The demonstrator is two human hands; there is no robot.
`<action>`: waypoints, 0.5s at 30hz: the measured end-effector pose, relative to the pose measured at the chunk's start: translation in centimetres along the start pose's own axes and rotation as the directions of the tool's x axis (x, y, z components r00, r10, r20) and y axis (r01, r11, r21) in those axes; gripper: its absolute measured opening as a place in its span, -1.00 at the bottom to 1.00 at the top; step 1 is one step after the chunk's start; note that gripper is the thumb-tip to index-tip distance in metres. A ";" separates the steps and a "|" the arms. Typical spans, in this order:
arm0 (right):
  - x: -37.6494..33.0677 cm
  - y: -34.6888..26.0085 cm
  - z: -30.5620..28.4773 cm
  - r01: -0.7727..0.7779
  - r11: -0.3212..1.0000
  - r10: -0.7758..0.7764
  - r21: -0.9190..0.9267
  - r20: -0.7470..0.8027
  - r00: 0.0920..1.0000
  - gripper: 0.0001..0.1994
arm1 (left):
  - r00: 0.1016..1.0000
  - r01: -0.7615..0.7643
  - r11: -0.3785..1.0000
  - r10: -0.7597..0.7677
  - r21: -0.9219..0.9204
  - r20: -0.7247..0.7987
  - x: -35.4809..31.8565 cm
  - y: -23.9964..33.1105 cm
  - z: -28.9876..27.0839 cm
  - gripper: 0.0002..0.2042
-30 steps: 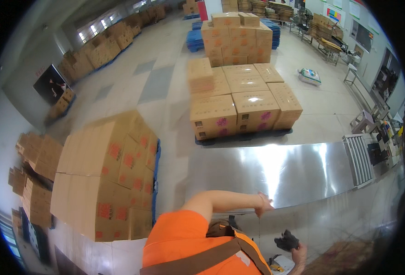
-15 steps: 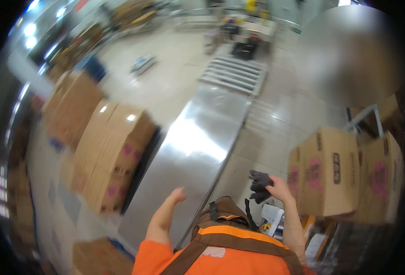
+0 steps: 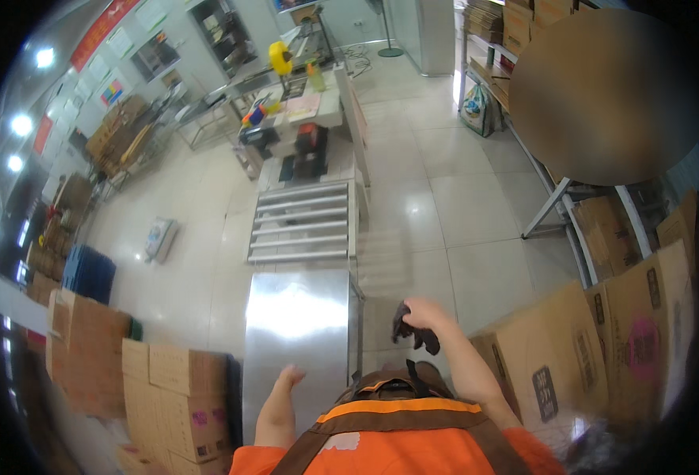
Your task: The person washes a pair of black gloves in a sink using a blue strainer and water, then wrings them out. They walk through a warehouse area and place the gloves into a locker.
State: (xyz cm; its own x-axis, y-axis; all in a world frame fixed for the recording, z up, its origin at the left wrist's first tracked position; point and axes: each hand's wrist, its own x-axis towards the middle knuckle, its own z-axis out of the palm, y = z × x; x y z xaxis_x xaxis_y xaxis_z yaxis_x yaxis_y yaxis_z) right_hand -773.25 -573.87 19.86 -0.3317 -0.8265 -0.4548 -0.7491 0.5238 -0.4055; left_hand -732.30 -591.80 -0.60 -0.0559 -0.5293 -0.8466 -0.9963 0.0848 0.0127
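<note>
My right hand is raised in front of my chest and grips a small dark object that looks like a crumpled glove or cloth. My left hand hangs empty with fingers loosely apart over the near end of a shiny steel table. I wear an orange vest with a brown strap, seen at the bottom edge. A roller conveyor continues from the far end of the steel table.
Stacked cardboard boxes stand at my left; larger cardboard boxes at my right beside a metal shelf frame. Beyond the rollers is a packing station with a yellow tape roll. Blue pallets lie far left on the tiled floor.
The view has swung round to face along the steel table toward the roller conveyor. My right hand still holds the dark object, now higher and nearer the table's edge.
</note>
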 end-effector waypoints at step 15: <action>32.1 23.0 -19.3 -0.233 0.944 0.278 0.232 -0.187 0.942 -0.76 | 0.512 -0.785 0.508 0.854 0.355 -0.091 12.6 50.8 -36.2 -0.60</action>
State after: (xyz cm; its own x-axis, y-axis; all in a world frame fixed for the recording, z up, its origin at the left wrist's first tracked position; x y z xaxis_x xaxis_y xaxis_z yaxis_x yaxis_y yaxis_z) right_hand -812.18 -592.37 11.23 -0.6280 -0.6716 -0.3932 -0.4971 0.7349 -0.4614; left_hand -785.95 -624.76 8.65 -0.8856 -0.2755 -0.3740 -0.4394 0.7582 0.4818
